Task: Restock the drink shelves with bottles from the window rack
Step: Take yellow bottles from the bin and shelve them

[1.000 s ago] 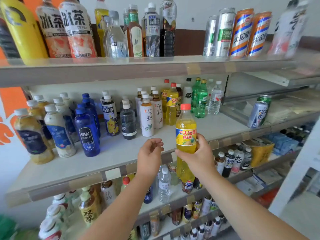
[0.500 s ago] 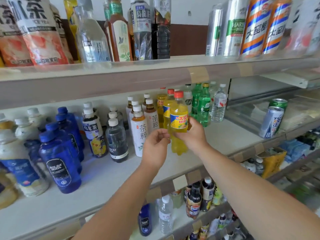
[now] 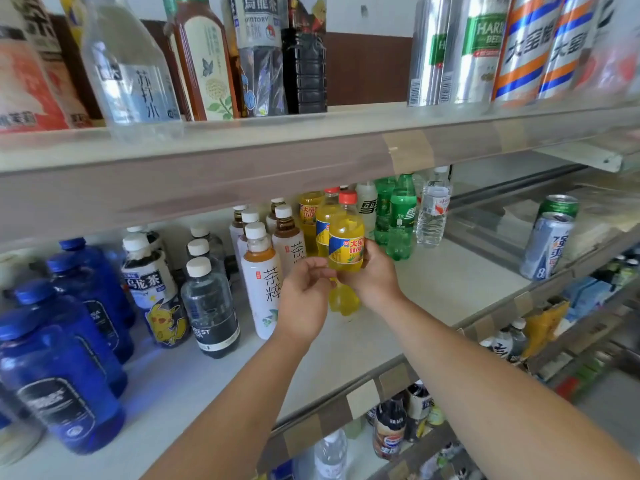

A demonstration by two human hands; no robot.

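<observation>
White shelf (image 3: 433, 289): your right hand (image 3: 375, 275) grips the yellow bottle (image 3: 346, 244) upright; your left hand (image 3: 304, 303) seemingly pinches its waist.

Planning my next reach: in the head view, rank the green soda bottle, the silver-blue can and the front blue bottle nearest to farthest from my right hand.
1. Green soda bottle, just up-right of the right hand.
2. Silver-blue can, farther right.
3. Front blue bottle, far left.

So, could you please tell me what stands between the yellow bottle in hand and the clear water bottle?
Green soda bottles stand between the yellow bottle and the water bottle, in the head view.
</observation>
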